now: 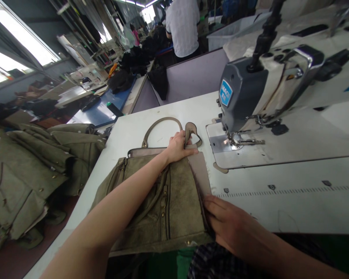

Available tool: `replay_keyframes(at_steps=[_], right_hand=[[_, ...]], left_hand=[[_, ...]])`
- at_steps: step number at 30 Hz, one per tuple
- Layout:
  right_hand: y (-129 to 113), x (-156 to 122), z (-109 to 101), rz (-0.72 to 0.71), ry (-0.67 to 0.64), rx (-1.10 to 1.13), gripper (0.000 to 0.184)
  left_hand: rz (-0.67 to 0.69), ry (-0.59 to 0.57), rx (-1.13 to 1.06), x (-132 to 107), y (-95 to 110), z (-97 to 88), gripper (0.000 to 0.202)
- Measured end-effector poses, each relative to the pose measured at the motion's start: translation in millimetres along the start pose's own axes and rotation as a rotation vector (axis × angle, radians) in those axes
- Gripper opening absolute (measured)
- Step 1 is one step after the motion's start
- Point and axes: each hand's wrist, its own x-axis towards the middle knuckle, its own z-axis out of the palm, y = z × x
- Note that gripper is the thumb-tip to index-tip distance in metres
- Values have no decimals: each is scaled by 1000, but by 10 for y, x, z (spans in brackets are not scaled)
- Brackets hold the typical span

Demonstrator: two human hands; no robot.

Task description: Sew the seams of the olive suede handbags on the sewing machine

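An olive-green suede handbag (174,209) lies flat on the white sewing table (279,201), its curved handle (159,126) pointing away from me. My left hand (178,147) reaches across the bag and pinches a strap tab (192,131) at the bag's top edge, fingers closed on it. My right hand (229,221) rests at the bag's right side edge, fingers bent and pressing on the pale lining (202,174) there; the fingertips are partly tucked under the edge.
A grey and white industrial sewing machine (250,93) stands at the right, its presser foot (235,141) just beyond the bag. A heap of olive bags (31,170) sits to the left. A person in a white shirt (182,27) stands at the back.
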Motion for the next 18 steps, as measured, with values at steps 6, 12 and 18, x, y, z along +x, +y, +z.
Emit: replay_keyframes(at_steps=[6,12,18], right_hand=[[57,-4,-28,-15,86,-19,31],[81,-1,-111,-76,92,60,35],[164,-190,-425,-111,9,89,38]], left_hand=[[3,11,-33,-1,-20,6,38],[6,19,-20,-71,56,26,32],[27,66,29,-154,197,199,24]])
